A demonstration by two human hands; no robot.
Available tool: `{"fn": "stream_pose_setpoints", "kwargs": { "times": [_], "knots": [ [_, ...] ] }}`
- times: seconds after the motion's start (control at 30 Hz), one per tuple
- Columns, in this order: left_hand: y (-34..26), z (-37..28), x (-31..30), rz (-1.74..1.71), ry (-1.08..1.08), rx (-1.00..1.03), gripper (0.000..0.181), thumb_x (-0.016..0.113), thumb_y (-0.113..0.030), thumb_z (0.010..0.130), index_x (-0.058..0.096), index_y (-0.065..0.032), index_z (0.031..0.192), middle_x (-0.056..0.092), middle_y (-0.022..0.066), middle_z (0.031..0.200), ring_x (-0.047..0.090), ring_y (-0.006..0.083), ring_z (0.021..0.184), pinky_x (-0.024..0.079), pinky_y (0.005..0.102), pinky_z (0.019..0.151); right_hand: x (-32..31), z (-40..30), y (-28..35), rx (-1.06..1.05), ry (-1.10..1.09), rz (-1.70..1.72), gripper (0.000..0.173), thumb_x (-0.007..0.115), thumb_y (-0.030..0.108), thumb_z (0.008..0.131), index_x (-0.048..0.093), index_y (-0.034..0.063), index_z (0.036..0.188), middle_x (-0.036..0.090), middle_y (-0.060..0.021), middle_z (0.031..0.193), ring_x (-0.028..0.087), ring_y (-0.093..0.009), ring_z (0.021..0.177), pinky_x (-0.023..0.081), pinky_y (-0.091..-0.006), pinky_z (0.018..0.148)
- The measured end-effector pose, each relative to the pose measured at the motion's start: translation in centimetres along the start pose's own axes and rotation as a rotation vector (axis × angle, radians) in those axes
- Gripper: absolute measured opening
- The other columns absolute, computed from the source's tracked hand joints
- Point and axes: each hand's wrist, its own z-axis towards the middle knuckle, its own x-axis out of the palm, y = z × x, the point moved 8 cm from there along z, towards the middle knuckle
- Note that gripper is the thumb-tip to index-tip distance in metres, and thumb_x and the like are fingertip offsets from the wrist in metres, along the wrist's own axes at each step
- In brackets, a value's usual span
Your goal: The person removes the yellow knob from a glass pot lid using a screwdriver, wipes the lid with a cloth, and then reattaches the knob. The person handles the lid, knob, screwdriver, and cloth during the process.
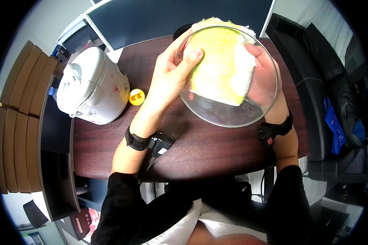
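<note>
A round clear glass lid (220, 118) with a thin metal rim is raised over the desk, tilted to face me. Behind the glass lies a yellow-green and white fluffy cloth (220, 64), whose top edge sticks out past the rim. My left hand (178, 62) grips the lid's left side, thumb in front and the other fingers mostly hidden behind. Through the glass I see my right hand (260, 79) on the far side, its thumb over the cloth's right edge and its fingers largely hidden. Each wrist wears a black strap with a small device.
A white rice cooker (95, 88) with a floral print stands on the dark wood desk (202, 147), left of my arm. Beside it is a small round yellow object (137, 97). A dark partition (171, 21) rises behind. A black sofa (319, 79) flanks the right side.
</note>
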Motion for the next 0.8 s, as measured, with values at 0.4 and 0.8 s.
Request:
{"fn": "stream_pose_setpoints", "kwargs": {
  "times": [0.4, 0.8],
  "knots": [
    [0.2, -0.3, 1.2, -0.182, 0.029, -0.059, 0.058, 0.071, -0.009, 0.086, 0.042, 0.0003, 0.134, 0.061, 0.0109, 0.119, 0.059, 0.0161, 0.109, 0.048, 0.0306, 0.095, 0.8, 0.8, -2.6, 0.120, 0.166, 0.107, 0.046, 0.035, 0.022, 0.097, 0.046, -0.0060, 0.131, 0.057, -0.0186, 0.128, 0.059, -0.028, 0.114, 0.042, -0.0394, 0.103],
    [-1.7, -0.5, 0.3, -0.001, -0.070, 0.098, 0.068, 0.076, -0.003, 0.078, 0.039, -0.0036, 0.135, 0.063, 0.0101, 0.108, 0.064, 0.0170, 0.098, 0.054, 0.0298, 0.086, 0.8, 0.7, -3.6, 0.250, 0.154, 0.067, 0.044, 0.038, 0.021, 0.096, 0.046, -0.0064, 0.130, 0.059, -0.0189, 0.124, 0.061, -0.026, 0.110, 0.045, -0.0383, 0.100]
  ]
}}
